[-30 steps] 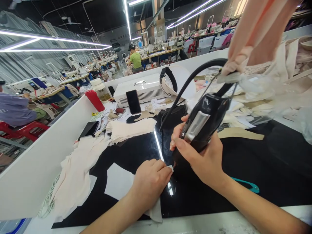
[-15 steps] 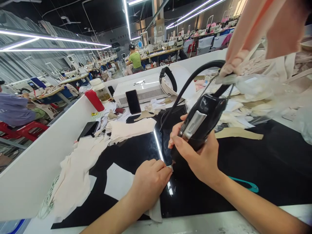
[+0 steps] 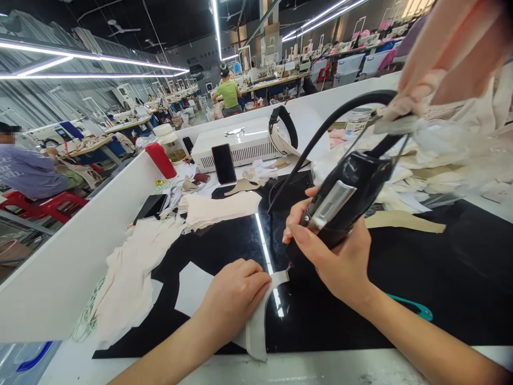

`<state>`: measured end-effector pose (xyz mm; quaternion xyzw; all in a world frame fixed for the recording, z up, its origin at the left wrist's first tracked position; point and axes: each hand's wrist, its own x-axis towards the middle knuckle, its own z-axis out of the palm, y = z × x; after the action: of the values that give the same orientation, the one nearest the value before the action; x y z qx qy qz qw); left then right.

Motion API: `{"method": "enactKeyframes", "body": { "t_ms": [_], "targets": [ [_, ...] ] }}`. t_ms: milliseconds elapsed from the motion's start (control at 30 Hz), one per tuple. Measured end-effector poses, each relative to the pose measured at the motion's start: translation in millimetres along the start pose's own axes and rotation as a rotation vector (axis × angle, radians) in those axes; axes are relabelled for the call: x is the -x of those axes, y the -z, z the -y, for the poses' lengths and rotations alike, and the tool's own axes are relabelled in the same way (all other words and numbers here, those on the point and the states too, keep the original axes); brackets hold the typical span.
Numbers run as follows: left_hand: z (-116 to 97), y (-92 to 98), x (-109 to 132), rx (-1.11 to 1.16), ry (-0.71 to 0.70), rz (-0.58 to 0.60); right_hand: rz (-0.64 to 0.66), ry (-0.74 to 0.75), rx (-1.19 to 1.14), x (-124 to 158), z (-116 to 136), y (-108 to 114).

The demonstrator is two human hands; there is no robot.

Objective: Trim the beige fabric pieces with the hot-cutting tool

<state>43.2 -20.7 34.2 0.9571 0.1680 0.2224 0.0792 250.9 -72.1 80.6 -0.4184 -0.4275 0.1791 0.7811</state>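
My right hand (image 3: 342, 262) is wrapped around a black corded electric hand tool (image 3: 347, 187), which is held tilted with its lower end near the black work surface (image 3: 401, 267). A pale, curved fabric piece (image 3: 256, 334) lies on that surface, its narrow end touching or almost touching the tool's tip; the exact contact is too small to tell. My left hand (image 3: 240, 291) presses on this piece, fingers curled and together, covering its middle. A white sheet (image 3: 194, 289) shows beyond my left hand. Pink cloth (image 3: 452, 64) is tied around the tool's cord end.
Stacked cream fabric pieces (image 3: 136, 272) lie at the left. Farther back are a phone (image 3: 223, 163), a white vented box (image 3: 248, 141) and a red case (image 3: 160, 160). Teal scissors or a similar handle (image 3: 424, 312) rest by my right forearm. Co-workers sit beyond the white partition (image 3: 72, 256).
My left hand has slid back to the left from the tool's tip, baring more of the pale piece's end. My right hand still holds the tool, and the view has shifted slightly.
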Motion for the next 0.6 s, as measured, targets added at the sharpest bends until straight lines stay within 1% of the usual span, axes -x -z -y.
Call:
{"method": "enactKeyframes", "body": {
  "t_ms": [133, 233, 400, 600],
  "targets": [
    [-2, -3.3, 9, -0.059, -0.032, -0.009, -0.010, 0.024, -0.019, 2, -2, 0],
    [-5, -5.9, 13, -0.125, -0.054, -0.009, 0.007, 0.026, -0.044, 3, -2, 3],
    [-8, -4.5, 14, -0.214, -0.086, 0.003, 0.007, 0.019, -0.055, 2, 0, 7],
    [-11, -4.7, 11, -0.209, -0.137, 0.105, 0.017, -0.013, -0.077, -1, 4, 11]
  ]
}}
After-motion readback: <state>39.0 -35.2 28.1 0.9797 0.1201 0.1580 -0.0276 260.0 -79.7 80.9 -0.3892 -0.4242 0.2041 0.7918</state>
